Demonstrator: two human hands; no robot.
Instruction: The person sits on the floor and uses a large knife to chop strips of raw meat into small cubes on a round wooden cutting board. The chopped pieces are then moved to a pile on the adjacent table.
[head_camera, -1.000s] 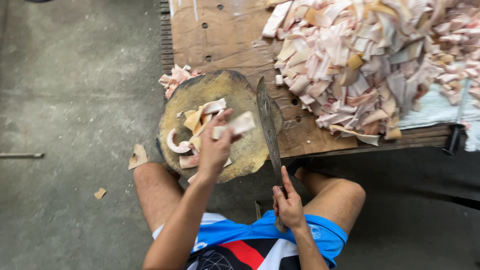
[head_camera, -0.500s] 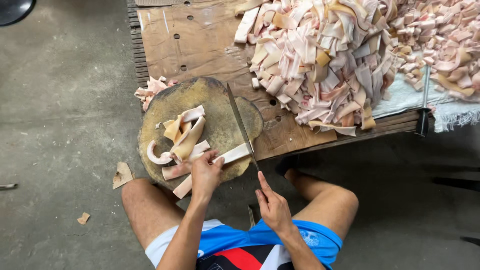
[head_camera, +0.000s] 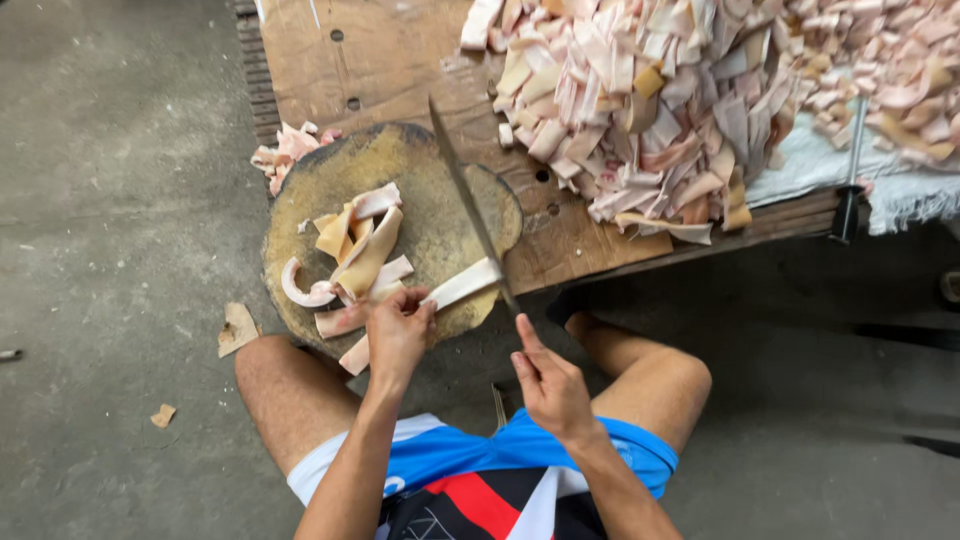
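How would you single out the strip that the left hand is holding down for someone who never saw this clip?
Start at the round wooden chopping block on the board's near edge. Below its centre, the left hand pins one long pale strip. Unlike the curled pieces heaped to its left, it lies flat with the cleaver blade across it.

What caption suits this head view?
Left hand steadies a pale strip on a round chopping block; right hand holds a knife.

Wooden table (head_camera: 400, 70): round chopping block (head_camera: 440, 215), meat-strip pile (head_camera: 660, 110).
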